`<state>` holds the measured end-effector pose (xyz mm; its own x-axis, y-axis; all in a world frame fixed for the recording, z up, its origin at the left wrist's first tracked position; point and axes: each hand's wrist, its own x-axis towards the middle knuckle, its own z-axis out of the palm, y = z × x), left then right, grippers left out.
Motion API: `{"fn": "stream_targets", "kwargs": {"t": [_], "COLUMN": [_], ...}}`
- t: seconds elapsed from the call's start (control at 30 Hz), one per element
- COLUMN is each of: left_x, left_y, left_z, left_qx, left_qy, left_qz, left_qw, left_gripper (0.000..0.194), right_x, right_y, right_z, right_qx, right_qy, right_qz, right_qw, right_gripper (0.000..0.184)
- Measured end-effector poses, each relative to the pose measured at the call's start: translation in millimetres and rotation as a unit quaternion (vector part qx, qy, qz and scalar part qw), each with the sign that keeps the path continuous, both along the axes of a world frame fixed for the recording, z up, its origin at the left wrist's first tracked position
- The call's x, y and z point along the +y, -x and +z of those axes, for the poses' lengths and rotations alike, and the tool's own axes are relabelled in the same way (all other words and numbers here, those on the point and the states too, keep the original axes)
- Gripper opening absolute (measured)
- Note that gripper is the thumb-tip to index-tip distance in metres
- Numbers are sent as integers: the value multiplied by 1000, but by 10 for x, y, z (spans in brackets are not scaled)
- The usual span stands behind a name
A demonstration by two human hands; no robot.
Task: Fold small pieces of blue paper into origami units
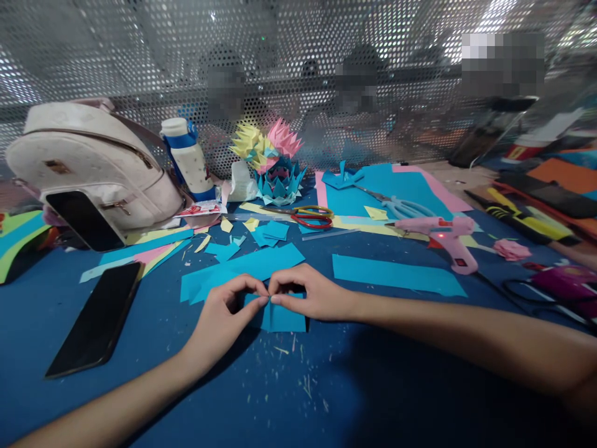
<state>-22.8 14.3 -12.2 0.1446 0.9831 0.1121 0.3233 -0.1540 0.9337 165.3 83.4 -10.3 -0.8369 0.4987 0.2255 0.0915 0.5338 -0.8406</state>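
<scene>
A small piece of blue paper [285, 316] with a crease down it stands between my hands, just above the table. My left hand [229, 311] pinches its top edge between thumb and forefinger. From the other side, my right hand [310, 294] pinches the same edge, the fingertips of both hands almost meeting. Behind them lies a longer blue paper strip [261, 264], partly covered by my hands. Another blue strip [396, 275] rests to the right.
Further back are red-handled scissors [311, 216], blue-handled scissors [401, 206], a pink glue gun [448, 236] and folded paper flowers [280, 165]. At left are a phone [97, 320], a second phone [84, 219], a backpack [97, 165] and a bottle [190, 162]. Paper scraps litter the blue table [196, 410].
</scene>
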Motion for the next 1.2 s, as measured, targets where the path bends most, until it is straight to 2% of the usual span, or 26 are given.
{"fn": "stream_targets", "kwargs": {"t": [0.17,0.3,0.5,0.73,1.2], "left_x": [21,37,46,49,50], "left_y": [9,20,30,27,26], "left_z": [-6,-16,-37,-26,-14], "left_qx": [9,29,1,-11,-35], "left_qy": [-14,6,4,15,24], "left_qz": [26,54,59,55,50], "left_qw": [1000,998,998,998,998], "left_gripper": [7,12,19,19,19], "right_x": [4,7,-4,-10,12], "right_y": [16,23,24,24,25], "right_z": [3,1,6,17,2], "right_qx": [33,43,44,33,34], "right_qy": [26,45,51,44,87], "right_qz": [-29,-56,-82,-84,-68], "right_qw": [999,996,994,995,993], "right_gripper": [10,9,14,14,16]}}
